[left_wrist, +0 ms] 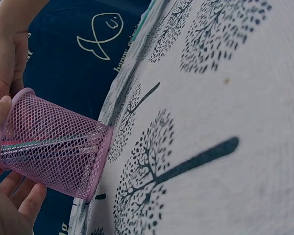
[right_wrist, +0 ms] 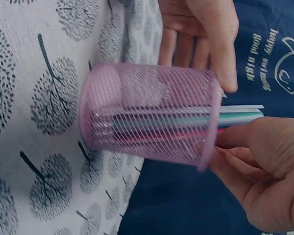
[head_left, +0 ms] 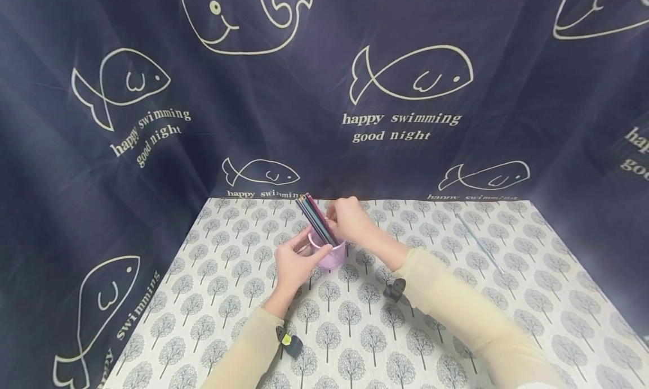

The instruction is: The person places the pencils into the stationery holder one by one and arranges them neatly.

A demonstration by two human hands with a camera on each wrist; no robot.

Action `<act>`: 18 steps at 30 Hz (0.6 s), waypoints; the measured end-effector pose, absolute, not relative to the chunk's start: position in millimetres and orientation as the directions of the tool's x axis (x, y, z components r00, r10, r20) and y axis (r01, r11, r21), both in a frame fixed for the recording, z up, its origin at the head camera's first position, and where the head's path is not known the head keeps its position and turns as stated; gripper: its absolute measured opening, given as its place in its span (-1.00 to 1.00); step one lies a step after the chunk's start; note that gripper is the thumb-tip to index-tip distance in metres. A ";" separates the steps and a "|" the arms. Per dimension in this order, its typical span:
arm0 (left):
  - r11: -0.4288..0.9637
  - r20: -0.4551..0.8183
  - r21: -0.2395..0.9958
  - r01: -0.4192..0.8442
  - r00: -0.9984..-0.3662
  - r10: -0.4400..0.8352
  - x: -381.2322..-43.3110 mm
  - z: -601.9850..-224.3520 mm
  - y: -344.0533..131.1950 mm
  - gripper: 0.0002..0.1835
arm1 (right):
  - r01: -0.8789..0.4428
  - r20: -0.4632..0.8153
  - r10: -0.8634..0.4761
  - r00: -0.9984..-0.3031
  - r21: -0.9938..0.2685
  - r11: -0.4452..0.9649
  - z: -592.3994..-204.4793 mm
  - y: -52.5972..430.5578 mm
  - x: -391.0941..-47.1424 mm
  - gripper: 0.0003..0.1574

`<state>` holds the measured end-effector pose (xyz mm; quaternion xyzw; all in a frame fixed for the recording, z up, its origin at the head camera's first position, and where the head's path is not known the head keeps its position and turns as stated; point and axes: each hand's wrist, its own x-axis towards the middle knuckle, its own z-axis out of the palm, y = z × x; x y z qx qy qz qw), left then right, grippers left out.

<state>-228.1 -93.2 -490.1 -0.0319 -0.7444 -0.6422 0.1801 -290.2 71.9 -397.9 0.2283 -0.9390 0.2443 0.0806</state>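
A pink mesh pencil cup (head_left: 332,259) stands on the cloth, with several coloured pencils (head_left: 315,217) leaning out to the left. My left hand (head_left: 294,259) holds the cup from its left side, thumb near the rim and fingers round the wall. At the mouth of the cup, my right hand (head_left: 351,219) has its fingers curled in beside the pencils. Its fingertips pinch at a red pencil (right_wrist: 161,134), close to the rim in the right wrist view. Green and white pencil shafts show through the mesh there.
A thin pale-blue stick (head_left: 479,242) lies on the tree-print tablecloth (head_left: 213,321), off to the right. Dark blue curtains (head_left: 324,124) with fish drawings rise behind the table's far edge and along both sides.
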 end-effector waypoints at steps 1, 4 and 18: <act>0.176 0.308 0.945 0.277 -0.933 -0.185 -228.0 -490.2 -92.8 -0.26 | -0.466 0.267 -0.384 -0.884 -0.424 0.777 -396.4 74.7 -291.0 -0.93; 0.184 0.300 0.946 0.266 -0.935 -0.189 -227.9 -490.5 -92.4 -0.25 | -0.468 0.293 -0.372 -0.881 -0.422 0.776 -391.0 85.8 -293.4 -0.94; 0.190 0.265 0.955 0.229 -0.946 -0.188 -225.6 -488.9 -92.4 -0.23 | -0.392 0.285 -0.287 -0.915 -0.450 0.802 -354.3 177.6 -304.0 -0.74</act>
